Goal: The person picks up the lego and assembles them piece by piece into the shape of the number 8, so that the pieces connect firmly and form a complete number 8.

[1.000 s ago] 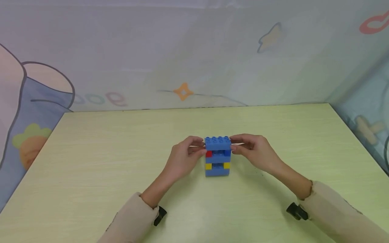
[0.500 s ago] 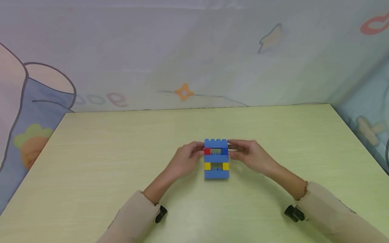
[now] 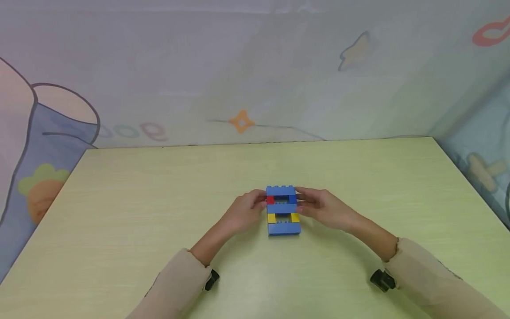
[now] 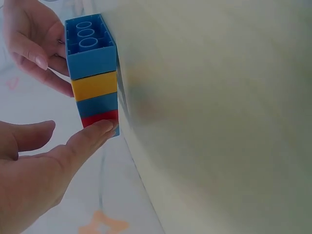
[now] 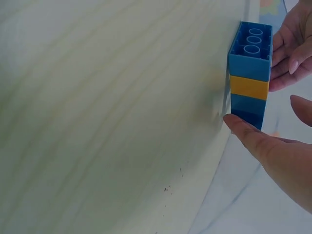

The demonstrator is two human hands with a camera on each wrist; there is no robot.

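Observation:
A small tower of toy building bricks lies on its back on the table in the head view. Three long blue bricks (image 3: 281,208) are spaced by two yellow bricks (image 3: 272,218), then a red brick (image 3: 270,200) and a darker blue brick (image 3: 292,199). Both wrist views show the hollow underside of the bottom blue brick (image 4: 92,43). At the red end, my left hand (image 3: 244,214) touches the side with an extended finger, thumb held apart. Opposite it, my right hand (image 3: 332,210) has a straight finger against the darker blue brick, its thumb also away.
The pale wooden table (image 3: 159,195) spreads around the bricks, its back edge meeting a printed cloth backdrop (image 3: 179,79). Beige sleeves (image 3: 175,283) and black wrist-worn devices (image 3: 383,280) sit low on both sides.
The tower has tipped backward from standing upright to lying down, so its top studs now point away. Both hands went down with it and the right hand shifted slightly left.

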